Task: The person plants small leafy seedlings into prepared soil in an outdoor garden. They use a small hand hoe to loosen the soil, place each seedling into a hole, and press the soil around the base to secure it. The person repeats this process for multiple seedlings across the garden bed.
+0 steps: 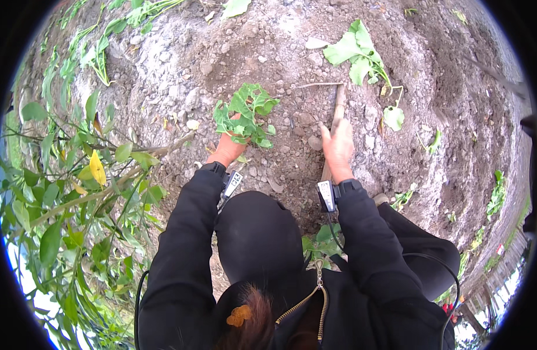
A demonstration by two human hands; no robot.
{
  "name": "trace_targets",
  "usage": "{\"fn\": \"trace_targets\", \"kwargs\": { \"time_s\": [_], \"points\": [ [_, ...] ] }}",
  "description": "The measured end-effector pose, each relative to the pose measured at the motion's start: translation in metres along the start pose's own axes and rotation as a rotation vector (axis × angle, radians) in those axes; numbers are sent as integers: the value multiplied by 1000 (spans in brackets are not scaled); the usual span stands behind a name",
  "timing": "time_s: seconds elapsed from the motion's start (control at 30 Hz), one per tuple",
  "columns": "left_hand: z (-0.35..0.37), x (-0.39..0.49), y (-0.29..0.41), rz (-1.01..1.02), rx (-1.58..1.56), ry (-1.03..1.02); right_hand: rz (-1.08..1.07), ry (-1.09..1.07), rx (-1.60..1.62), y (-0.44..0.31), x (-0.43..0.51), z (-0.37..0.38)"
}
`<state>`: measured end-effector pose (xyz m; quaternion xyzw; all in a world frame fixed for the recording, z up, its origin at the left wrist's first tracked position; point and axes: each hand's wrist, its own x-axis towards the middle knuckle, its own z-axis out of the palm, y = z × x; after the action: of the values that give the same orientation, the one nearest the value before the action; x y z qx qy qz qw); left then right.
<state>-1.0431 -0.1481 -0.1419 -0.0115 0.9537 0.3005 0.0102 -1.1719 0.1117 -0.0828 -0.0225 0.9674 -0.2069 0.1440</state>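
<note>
My left hand (228, 149) is closed around the lower part of a leafy green plant (247, 107), held just above the soil. Leaves cover most of those fingers, and the plant's roots cannot be seen. My right hand (339, 146) grips the wooden handle (340, 101) of a short hoe. Its thin metal blade (319, 84) points left from the far end and appears edge-on against the ground. Between both hands lies loose, crumbly soil (294, 148) with small clods. Each wrist wears a strapped device with a printed tag.
Leafy branches (89, 192) of a bush crowd the left side, close to my left arm. Uprooted plants lie wilted at the upper right (360, 52) and upper left (98, 57). A small plant (325, 240) grows between my knees. Wooden fencing (496, 280) stands at lower right.
</note>
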Motion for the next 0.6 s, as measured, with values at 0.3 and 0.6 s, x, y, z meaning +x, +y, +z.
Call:
{"fn": "trace_targets", "kwargs": {
  "time_s": [0.3, 0.6],
  "points": [
    [-55, -52, 95, -500, 191, 133, 263, -333, 62, 51, -35, -8],
    [-108, -130, 208, -879, 96, -344, 530, -634, 875, 42, -1, -186]
  ]
}}
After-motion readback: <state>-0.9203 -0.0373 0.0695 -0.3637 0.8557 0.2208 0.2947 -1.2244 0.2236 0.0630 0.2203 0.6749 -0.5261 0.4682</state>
